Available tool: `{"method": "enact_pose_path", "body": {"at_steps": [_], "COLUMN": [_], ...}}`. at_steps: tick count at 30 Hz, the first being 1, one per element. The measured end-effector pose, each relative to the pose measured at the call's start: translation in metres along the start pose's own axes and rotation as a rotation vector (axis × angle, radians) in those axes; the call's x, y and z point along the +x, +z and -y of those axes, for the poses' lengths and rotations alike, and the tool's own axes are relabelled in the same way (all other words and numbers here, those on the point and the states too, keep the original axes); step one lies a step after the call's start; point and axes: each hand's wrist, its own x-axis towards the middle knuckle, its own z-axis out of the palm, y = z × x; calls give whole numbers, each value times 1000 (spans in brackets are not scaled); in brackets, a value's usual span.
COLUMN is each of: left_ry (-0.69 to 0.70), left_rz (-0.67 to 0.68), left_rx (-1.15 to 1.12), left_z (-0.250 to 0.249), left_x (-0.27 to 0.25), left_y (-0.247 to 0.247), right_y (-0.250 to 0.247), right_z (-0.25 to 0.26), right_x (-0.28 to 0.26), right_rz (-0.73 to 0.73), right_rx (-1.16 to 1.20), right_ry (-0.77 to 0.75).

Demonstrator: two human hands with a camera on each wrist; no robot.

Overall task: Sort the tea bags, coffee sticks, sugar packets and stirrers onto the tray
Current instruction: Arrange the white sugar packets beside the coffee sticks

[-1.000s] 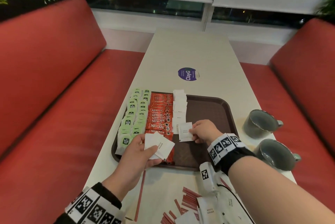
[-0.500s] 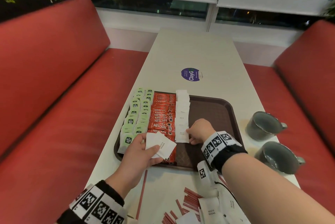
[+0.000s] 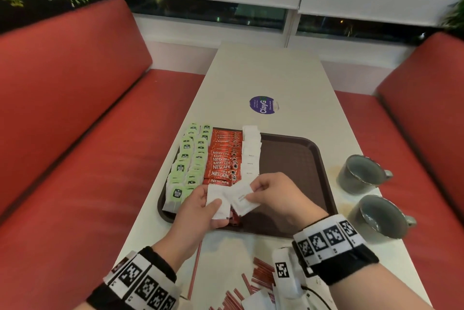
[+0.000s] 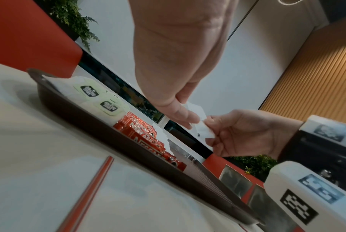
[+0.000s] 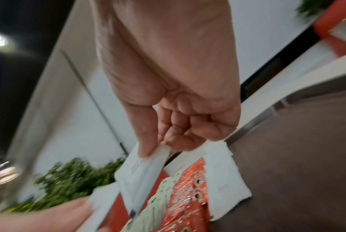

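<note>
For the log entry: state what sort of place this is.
Probably a cafe or canteen booth: red upholstered benches flank a long white table under a window, with a brown serving tray and two grey mugs.

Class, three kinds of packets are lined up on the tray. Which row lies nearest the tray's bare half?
The white sugar packets: their row borders the bare brown part of the tray, with the red coffee sticks and green tea bags farther left.

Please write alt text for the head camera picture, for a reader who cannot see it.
Over a brown tray, the left hand holds white sugar packets while the right hand pinches one packet from them. On the tray lie rows of green tea bags, red coffee sticks and sugar packets.
</note>
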Motion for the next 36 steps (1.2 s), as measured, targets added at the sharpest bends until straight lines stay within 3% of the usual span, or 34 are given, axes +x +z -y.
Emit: {"method": "enact_pose_path", "body": {"at_steps": [3,6,14,18,22,25,27,29,32,36], "left_ry": [-17,-28,-38,-34,-41,-44,-45,-35,-6,14], "left_rz": [-40,-56,-60,-60,-61,-57,-50,-44,-28,22], "left_rx": [4,-1,6,-5,5,-4,-8,-10,-10,10], "left_z": [0,-1,0,1,3,4,3,2,2,1], "left_x": [0,-1,-3,-3,-2,-1,0,1,0,-5], "left_y": [-5,-6,-4,-5,-3,-1,1,3,10,19], "right_y": [-14,-13,-4,-1,-2,-3,-2,6,22,27], "right_z": [-14,-27,-26,-24,-19,-15,-10,-7,-10,-19], "right_x": [7,18,41,46,46,43,28,11,-5,-8], "right_rz": [-128,-182,-65,3,16,-62,-131,-72,47,15], "right_rx": [191,121,-111,-339,-396,-568,-463,-249,0,164], "right_ry": [109,194,391,390,395,265,108,-5,-56,-45]}}
